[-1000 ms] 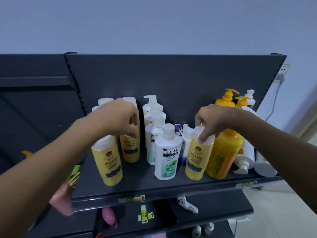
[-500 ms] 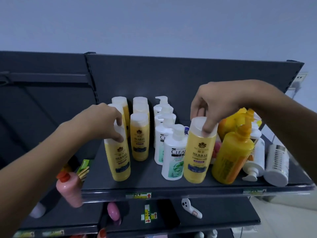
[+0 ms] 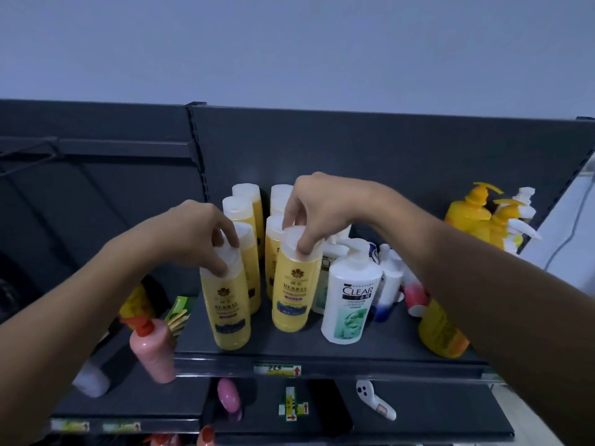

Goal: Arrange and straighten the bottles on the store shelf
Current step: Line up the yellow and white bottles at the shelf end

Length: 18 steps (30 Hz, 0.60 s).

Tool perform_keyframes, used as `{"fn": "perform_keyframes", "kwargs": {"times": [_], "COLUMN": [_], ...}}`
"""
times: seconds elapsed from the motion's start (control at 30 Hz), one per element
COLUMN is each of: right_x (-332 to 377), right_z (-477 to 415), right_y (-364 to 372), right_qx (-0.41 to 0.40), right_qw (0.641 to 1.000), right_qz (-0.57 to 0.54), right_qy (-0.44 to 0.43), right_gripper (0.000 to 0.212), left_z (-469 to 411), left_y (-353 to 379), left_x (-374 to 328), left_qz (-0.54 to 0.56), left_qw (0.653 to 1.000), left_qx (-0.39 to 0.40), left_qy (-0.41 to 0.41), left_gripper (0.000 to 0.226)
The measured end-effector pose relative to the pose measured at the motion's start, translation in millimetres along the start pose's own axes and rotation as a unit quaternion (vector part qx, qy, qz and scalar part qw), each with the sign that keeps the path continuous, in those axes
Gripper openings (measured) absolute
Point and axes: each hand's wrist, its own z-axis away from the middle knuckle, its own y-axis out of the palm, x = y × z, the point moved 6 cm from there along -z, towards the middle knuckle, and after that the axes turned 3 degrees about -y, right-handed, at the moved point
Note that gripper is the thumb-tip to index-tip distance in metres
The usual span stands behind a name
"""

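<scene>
On the dark shelf (image 3: pixel 289 349) stand two rows of yellow Herbal bottles with white caps. My left hand (image 3: pixel 196 230) grips the cap of the front left yellow bottle (image 3: pixel 228 307). The cap of the front right yellow bottle (image 3: pixel 293 291) is pinched by my right hand (image 3: pixel 318 210); it stands upright at the head of the right row. A white Clear pump bottle (image 3: pixel 351 300) stands just right of it, with more white pump bottles behind it.
Orange pump bottles (image 3: pixel 470 214) and white pump bottles (image 3: pixel 523 207) stand at the far right back. An orange bottle (image 3: pixel 441 333) sits under my right forearm. A pink bottle (image 3: pixel 154 352) with a red cap leans at the shelf's left end. Lower shelves hold small items.
My right hand carried its yellow bottle leftward, from right of the Clear bottle to the front of the right yellow row. My left hand stayed on the front left bottle's cap.
</scene>
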Motion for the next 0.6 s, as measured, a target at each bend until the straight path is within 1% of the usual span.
{"fn": "perform_keyframes", "kwargs": {"times": [0.1,0.2,0.33,0.47,0.53,0.6], "right_x": [3.3,2.5,4.6,8.3,6.5,3.4], "right_z": [-15.4,-24.7,-29.1,-30.1,-30.5,-29.0], "right_y": [14.9,28.9,36.5,40.0,40.7,40.3], "right_qx": [-0.015,-0.006,0.001,0.006,0.009,0.012], "right_qw": [1.0,0.999,0.999,0.999,0.999,0.999], "right_qz": [0.022,0.028,0.024,0.023,0.031,0.032], "right_qy": [-0.015,-0.018,-0.023,-0.024,-0.018,-0.011], "right_gripper": [0.051,0.05,0.051,0.052,0.052,0.053], "left_z": [2.3,3.1,1.6,-0.4,-2.3,-6.8], "left_y": [-0.8,0.2,2.3,3.2,2.4,-3.5], "left_x": [8.3,12.3,12.6,11.1,10.3,8.2], "left_qz": [0.015,0.028,0.022,0.004,-0.004,0.012], "left_qw": [1.0,1.0,1.0,0.999,0.999,0.999], "left_qx": [0.006,0.014,0.015,0.039,0.051,0.03], "left_qy": [0.001,0.004,0.01,0.008,0.002,-0.003], "left_gripper": [0.043,0.045,0.046,0.047,0.045,0.039]}}
